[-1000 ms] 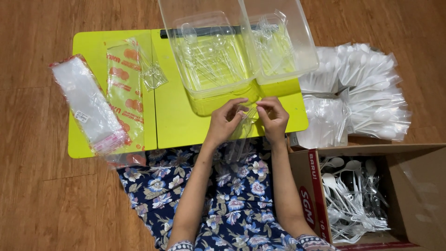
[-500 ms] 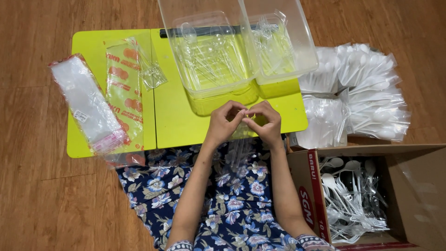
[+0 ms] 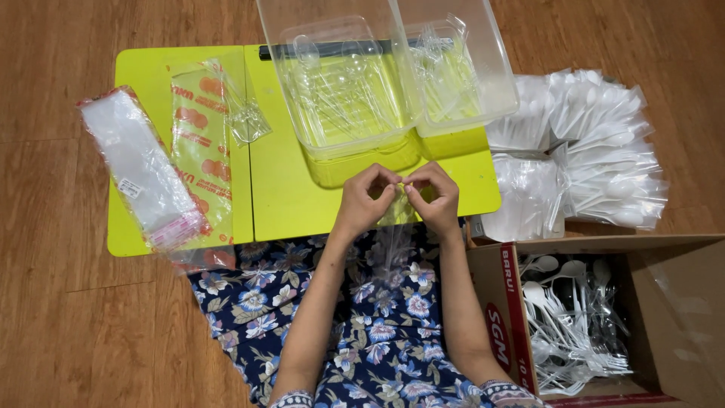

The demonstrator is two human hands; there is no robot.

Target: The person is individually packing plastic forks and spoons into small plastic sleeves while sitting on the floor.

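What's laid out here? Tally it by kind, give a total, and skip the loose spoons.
clear tubs: 2
bag packs: 2
yellow table: 1
cardboard box: 1
clear bag pinched by left hand and right hand: 1
Total: 7

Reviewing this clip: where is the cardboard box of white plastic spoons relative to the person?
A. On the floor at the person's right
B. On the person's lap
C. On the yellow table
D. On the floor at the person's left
A: the open cardboard box of white plastic spoons sits on the wooden floor beside the right hand's arm, off the yellow table.
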